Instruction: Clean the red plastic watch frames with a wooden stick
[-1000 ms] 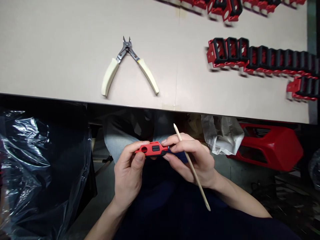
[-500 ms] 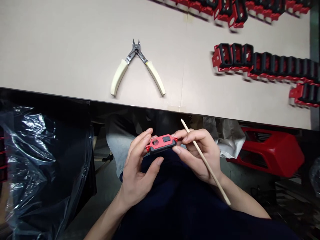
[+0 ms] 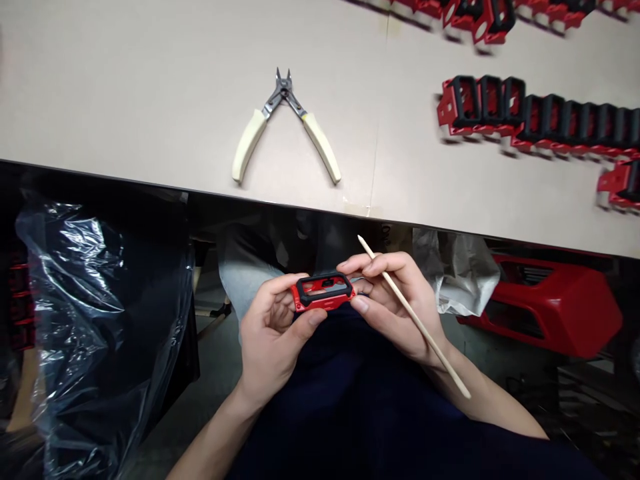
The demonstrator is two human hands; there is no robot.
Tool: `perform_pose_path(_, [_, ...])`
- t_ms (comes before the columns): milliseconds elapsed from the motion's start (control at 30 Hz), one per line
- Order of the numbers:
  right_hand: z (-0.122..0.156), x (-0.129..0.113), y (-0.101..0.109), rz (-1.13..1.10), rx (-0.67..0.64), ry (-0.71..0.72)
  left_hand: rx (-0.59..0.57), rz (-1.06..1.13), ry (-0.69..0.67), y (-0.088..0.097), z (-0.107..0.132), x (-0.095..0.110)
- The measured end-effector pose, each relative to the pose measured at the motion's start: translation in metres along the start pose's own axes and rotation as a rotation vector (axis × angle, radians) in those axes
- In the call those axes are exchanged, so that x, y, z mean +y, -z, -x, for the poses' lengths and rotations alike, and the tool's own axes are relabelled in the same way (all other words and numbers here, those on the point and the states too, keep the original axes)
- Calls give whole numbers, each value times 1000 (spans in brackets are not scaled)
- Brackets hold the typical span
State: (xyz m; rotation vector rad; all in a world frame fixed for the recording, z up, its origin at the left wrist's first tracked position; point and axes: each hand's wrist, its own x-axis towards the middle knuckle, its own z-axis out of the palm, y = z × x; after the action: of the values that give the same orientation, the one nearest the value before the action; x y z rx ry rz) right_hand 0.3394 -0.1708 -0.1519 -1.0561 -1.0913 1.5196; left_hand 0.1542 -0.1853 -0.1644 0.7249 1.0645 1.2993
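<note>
Over my lap, both hands hold a small red part with a black frame [image 3: 323, 292]. My left hand [image 3: 273, 333] grips its left end with thumb and fingers. My right hand [image 3: 395, 303] pinches its right end and also holds a thin wooden stick [image 3: 414, 325] that slants from upper left to lower right across the palm. The black-framed side of the part faces me.
The pale table [image 3: 150, 100] lies ahead with cream-handled cutters [image 3: 286, 127] lying open on it. Rows of red and black parts [image 3: 540, 120] line the right side. Clear plastic sheeting [image 3: 90, 313] hangs at left, a red bin [image 3: 550, 303] sits under the table at right.
The part has been turned over in my fingers: its red face with holes showed before, the black-framed side shows now. My left thumb has closed onto it. The stick stays in my right hand.
</note>
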Motion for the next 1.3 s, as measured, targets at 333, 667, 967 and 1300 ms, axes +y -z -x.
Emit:
perform_pose_path(333, [3, -1, -6, 95, 24, 75, -6, 17, 172, 10, 4, -5])
perform_pose_path(667, [0, -1, -6, 69, 71, 33, 56, -131, 117, 17, 10, -11])
perform_pose_path(967, [-4, -7, -10, -61, 111, -150, -58, 11, 134, 8, 5, -7])
perform_pose_path(1300, [-4, -9, -10, -19, 116, -140, -90, 85, 180, 6, 4, -2])
